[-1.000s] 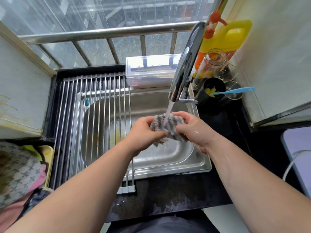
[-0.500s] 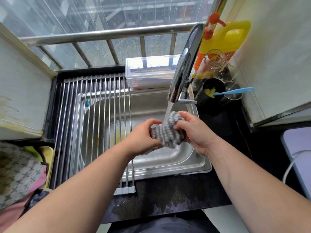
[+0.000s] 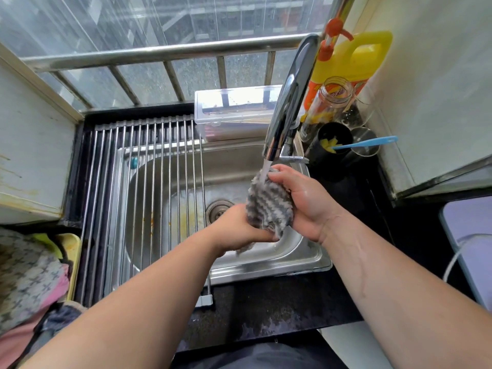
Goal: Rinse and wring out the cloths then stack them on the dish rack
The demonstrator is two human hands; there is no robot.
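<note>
A grey and white striped cloth [image 3: 267, 206] is bunched upright under the running faucet [image 3: 288, 102], over the steel sink [image 3: 269, 265]. My left hand [image 3: 235, 227] grips its lower end from below. My right hand [image 3: 303, 198] holds its upper part from the right, fingers curled over the top where the water stream lands. The roll-up dish rack [image 3: 143, 195] of steel rods lies across the left half of the sink with nothing on it. More cloths [image 3: 26, 272], patterned grey and pink, lie piled at the far left.
A clear plastic box [image 3: 234, 113] sits behind the sink. A yellow detergent jug [image 3: 354, 59], a glass jar [image 3: 330, 99] and a black cup with a blue-handled brush [image 3: 364, 143] crowd the right rear corner. Dark wet counter [image 3: 266, 312] runs along the front.
The cloth has turned from lying sideways between my hands to standing upright. My left hand dropped lower and my right hand rose toward the spout.
</note>
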